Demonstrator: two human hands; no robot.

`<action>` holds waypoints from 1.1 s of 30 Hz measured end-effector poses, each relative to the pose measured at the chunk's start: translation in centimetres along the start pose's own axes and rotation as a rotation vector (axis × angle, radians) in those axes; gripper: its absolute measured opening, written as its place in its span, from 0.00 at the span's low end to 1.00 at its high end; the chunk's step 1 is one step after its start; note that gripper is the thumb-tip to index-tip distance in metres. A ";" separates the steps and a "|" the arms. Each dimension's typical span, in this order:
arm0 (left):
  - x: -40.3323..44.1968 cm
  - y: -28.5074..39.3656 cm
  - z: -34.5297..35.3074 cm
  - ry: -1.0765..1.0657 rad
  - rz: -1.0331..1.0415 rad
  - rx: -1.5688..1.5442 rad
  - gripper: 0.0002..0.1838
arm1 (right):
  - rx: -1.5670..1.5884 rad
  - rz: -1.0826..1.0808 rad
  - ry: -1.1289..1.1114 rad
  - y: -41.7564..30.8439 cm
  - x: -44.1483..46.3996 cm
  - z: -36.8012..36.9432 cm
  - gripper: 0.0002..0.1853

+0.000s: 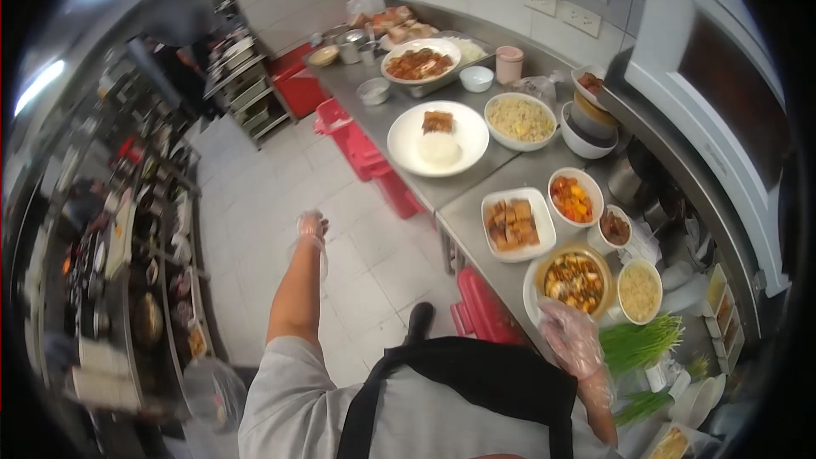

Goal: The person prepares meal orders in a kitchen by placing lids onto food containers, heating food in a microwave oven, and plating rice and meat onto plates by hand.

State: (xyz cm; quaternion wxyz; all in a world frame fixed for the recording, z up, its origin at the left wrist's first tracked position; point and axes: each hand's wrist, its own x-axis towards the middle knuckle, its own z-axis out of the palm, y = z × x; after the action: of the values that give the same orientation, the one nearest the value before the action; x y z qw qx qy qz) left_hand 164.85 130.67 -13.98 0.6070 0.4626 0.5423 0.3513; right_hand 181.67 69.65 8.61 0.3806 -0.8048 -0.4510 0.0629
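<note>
My left hand [312, 225], in a clear plastic glove, hangs over the tiled floor away from the counter, its fingers curled and too small to read. My right hand [571, 336], also gloved, is at the near rim of the tofu bowl [574, 280], which sits on a white plate [532, 293]; its fingertips are partly hidden by the loose glove. Beyond the bowl are a square dish of browned pieces [515, 225] and a bowl of orange food [575, 198]. A large white plate [439, 161] holds rice [439, 150] and a browned piece [438, 122].
Bowls of fried rice [520, 121] and saucy meat [418, 65] stand farther along the steel counter [476, 183]. Green stalks [637, 344] lie right of my right hand. Red bins [484, 306] stand below. A person [180, 25] is at the far left, near shelves [248, 89].
</note>
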 end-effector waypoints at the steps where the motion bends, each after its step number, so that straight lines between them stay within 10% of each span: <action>1: 3.5 2.8 3.8 -0.049 0.004 0.039 0.18 | 0.044 0.103 0.035 -0.1 0.8 0.6 0.16; 4: 9.2 10.3 15.2 -0.177 0.272 0.144 0.27 | 0.025 0.316 0.062 -0.9 4.1 2.3 0.17; 5: 6.8 14.5 18.7 -0.198 0.306 0.122 0.15 | -0.006 0.353 0.067 -1.7 5.6 2.5 0.17; 10: 24.5 16.6 29.0 -0.268 -0.068 0.291 0.36 | -0.090 0.466 0.105 -4.7 8.2 4.9 0.17; 19: 30.8 19.2 42.0 -0.445 0.293 0.527 0.34 | -0.066 0.988 0.164 -7.8 -0.9 9.3 0.17; 28: 13.3 22.6 36.0 -0.287 0.831 0.419 0.34 | 0.219 1.619 0.072 -5.5 -45.3 36.4 0.18; 31: 0.6 20.6 32.4 -0.493 1.030 0.360 0.34 | -0.065 1.396 -0.410 -13.5 -51.2 35.8 0.14; 33: -9.8 17.3 30.4 -0.771 1.117 0.363 0.34 | -0.009 1.742 -0.349 -12.5 -54.6 36.8 0.14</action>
State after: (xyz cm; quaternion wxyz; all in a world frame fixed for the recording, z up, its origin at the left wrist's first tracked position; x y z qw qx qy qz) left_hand 194.39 121.73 5.14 0.3981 0.8575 0.0198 0.3254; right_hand 124.94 51.66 -22.06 0.1203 -0.8427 0.2695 0.4503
